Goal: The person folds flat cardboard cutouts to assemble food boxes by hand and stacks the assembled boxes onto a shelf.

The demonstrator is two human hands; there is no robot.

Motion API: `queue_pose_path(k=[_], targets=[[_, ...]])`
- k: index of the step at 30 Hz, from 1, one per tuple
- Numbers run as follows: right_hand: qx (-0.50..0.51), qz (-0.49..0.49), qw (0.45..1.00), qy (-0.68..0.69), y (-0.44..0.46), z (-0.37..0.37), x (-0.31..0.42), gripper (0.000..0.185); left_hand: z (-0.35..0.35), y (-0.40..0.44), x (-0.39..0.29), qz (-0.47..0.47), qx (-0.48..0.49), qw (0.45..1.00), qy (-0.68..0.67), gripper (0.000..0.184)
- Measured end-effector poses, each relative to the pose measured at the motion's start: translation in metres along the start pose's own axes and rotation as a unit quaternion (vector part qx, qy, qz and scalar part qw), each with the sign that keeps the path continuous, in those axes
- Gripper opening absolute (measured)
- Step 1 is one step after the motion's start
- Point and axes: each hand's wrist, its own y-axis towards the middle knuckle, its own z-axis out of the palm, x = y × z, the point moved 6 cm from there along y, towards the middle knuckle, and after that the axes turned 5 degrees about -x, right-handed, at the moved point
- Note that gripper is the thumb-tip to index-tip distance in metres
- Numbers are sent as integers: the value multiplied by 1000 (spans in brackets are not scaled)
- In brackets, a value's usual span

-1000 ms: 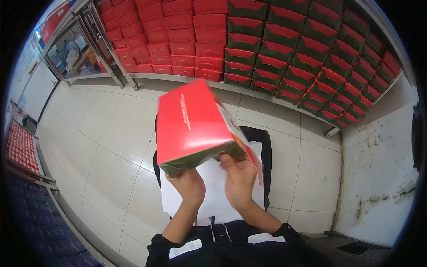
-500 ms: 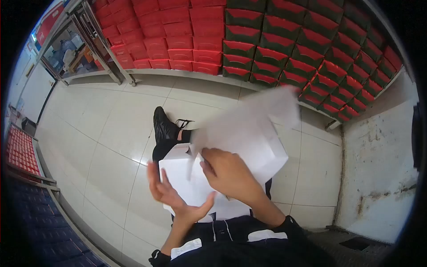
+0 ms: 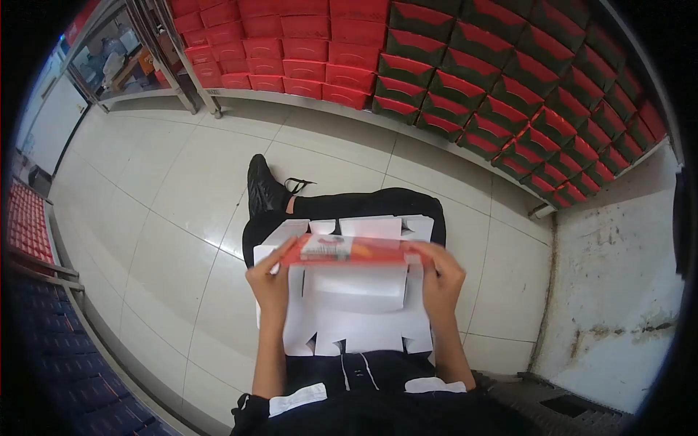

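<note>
A flat cut cardboard box blank [image 3: 356, 327] lies across my lap, white on its inner face, with notched flaps along its edges. One printed red panel [image 3: 385, 251] stands folded up across its middle, bearing a picture and lettering too blurred to read. My left hand [image 3: 270, 283] pinches the panel's left end, and my right hand [image 3: 442, 280] grips the right end. More white flaps [image 3: 371, 227] show beyond the panel, towards my bent leg [image 3: 363, 202]. Whether all the white card belongs to a single blank I cannot tell.
Stacked red boxes [image 3: 305, 51] and black-and-red boxes [image 3: 472, 80] fill a long shelf ahead. Dark blue boxes [image 3: 65, 363] are stacked at the lower left. A stained white wall [image 3: 618, 291] stands on the right. Pale tiles [image 3: 174, 211] cover the floor.
The blurred white card that my right hand was swinging is now laid across my lap. My left hand, spread before, has closed on the red panel, and my hands have moved apart.
</note>
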Motion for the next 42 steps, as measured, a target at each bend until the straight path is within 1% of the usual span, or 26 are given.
queue_pose_path(k=[2,3,4,6,8,9,12,15,17,18,20,21,22,24,25,27,28,29,30,33,35,36,38,39,41,42], targets=[[-9,-79,990,-114,-29,7,-3,44,10,-19,2,3,-2,1000,-22,33],[-23,-88,983,-161,-42,12,0,45,16,-30,5,49,-19,998,-18,36],[-22,-87,983,-162,-46,20,0,45,23,-37,7,93,-36,995,-14,41],[-42,-22,998,-39,-60,28,-7,47,33,-49,11,103,-36,994,13,45],[-61,-35,996,-57,-58,24,-5,46,36,-55,7,120,-38,991,37,50],[-45,-27,996,-69,-54,19,-5,41,34,-55,11,62,-45,997,-16,50],[-37,-22,997,-72,-38,9,6,34,31,-55,14,-21,-60,996,-56,48],[-3,11,996,-84,-38,8,6,37,31,-58,20,-36,-67,996,-36,47],[15,-17,993,-116,-52,13,0,49,27,-61,23,34,-61,996,47,50],[16,-15,993,-116,-59,13,-4,49,20,-64,25,32,-60,997,48,50],[69,-40,965,-250,-70,14,-9,62,20,-69,37,-22,86,996,-3,56],[141,11,965,-221,-75,13,-19,79,15,-69,41,41,110,990,73,69],[143,14,965,-220,-73,7,-17,79,7,-69,47,39,112,990,75,69],[228,-14,955,-190,-68,9,-7,94,6,-75,55,15,269,957,-105,82],[228,-9,955,-189,-68,10,-13,94,2,-73,56,24,305,946,-102,94],[203,39,978,14,-67,11,-25,96,3,-66,49,31,303,947,-107,96],[206,42,978,15,-67,12,-24,96,3,-65,46,39,298,947,-112,97],[227,1,973,-35,-68,16,-20,91,4,-64,50,19,275,957,-92,102],[247,-42,964,-85,-68,18,-16,87,4,-62,52,17,274,957,-92,102],[257,-85,955,-122,-63,15,-8,74,6,-57,56,66,294,951,-64,102],[251,-116,948,-157,-63,14,-9,73,8,-57,50,154,296,942,-26,79],[243,-150,939,-191,-63,14,-10,72,9,-55,47,153,299,942,-27,79],[234,-180,931,-217,-64,16,-12,70,11,-53,40,147,316,937,-15,54],[222,-214,920,-243,-66,17,-13,68,14,-54,44,146,319,936,-15,54],[225,-210,918,-249,-71,19,-29,65,16,-56,52,210,287,934,9,46],[227,-208,917,-252,-72,19,-29,63,15,-54,52,208,290,934,8,46]])
